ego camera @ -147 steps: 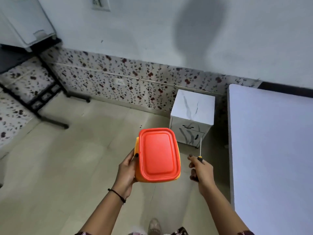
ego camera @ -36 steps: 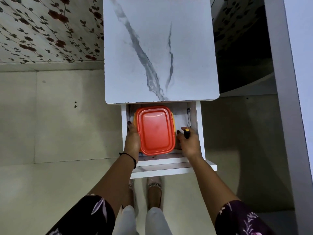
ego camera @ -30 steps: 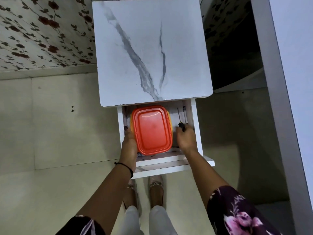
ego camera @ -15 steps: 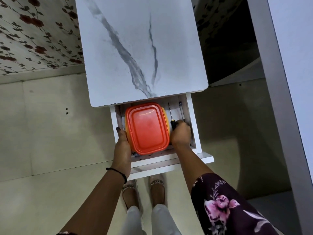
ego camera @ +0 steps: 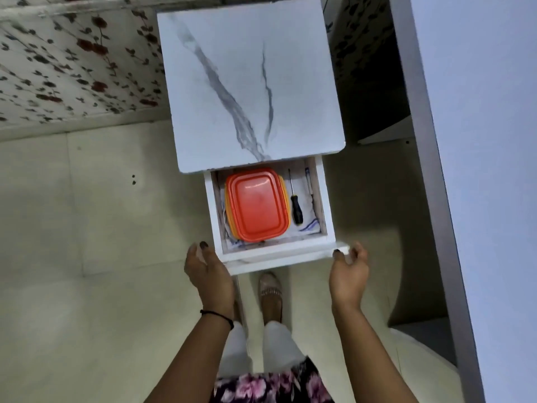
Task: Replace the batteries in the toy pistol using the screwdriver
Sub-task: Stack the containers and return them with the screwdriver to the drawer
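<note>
One open drawer (ego camera: 279, 252), marble-top cabinet (ego camera: 250, 82), tiled floor (ego camera: 101, 257), floral wall (ego camera: 72, 68), left hand (ego camera: 207, 274), right hand (ego camera: 347, 276), fingers (ego camera: 200, 251) relaxed, empty.

Contents under the red lid (ego camera: 255, 205) — back of the drawer (ego camera: 276, 252) beneath marble top (ego camera: 247, 82)

Home room: floral wall (ego camera: 72, 68), bedside cabinet (ego camera: 250, 82)

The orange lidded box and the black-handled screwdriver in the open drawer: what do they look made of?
Orange rectangular lidded box: likely plastic, semi-gloss; moulded stepped lid with a soft sheen.
Black-handled screwdriver: thin grey shaft looks metal; dark handle probably plastic or rubber, too small to tell which.
</note>
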